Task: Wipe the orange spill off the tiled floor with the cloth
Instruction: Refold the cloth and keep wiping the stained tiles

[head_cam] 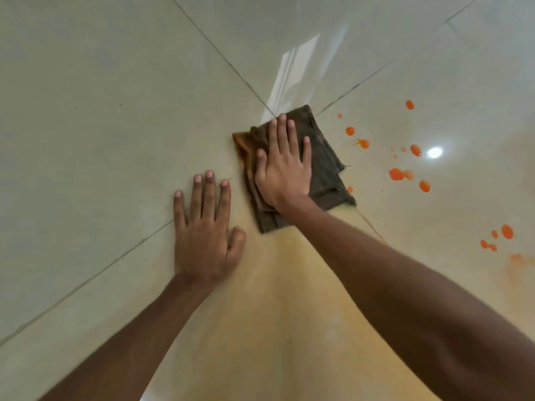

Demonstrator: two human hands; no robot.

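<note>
A folded dark brown cloth (327,166) lies flat on the glossy beige tiled floor (101,111) near where the grout lines cross. Its left edge is stained orange. My right hand (282,166) presses flat on top of the cloth, fingers spread and pointing away from me. My left hand (204,227) rests palm down on the bare tile just left of the cloth, holding nothing. Several orange drops (399,173) dot the tile to the right of the cloth, with more orange drops (506,231) at the far right. A pale orange smear (289,299) spreads across the tile between my forearms.
Dark grout lines (220,53) run diagonally and cross beside the cloth's far corner. A bright lamp reflection (434,152) and a window reflection (292,73) shine on the tile. A faint orange smudge (518,264) marks the right edge.
</note>
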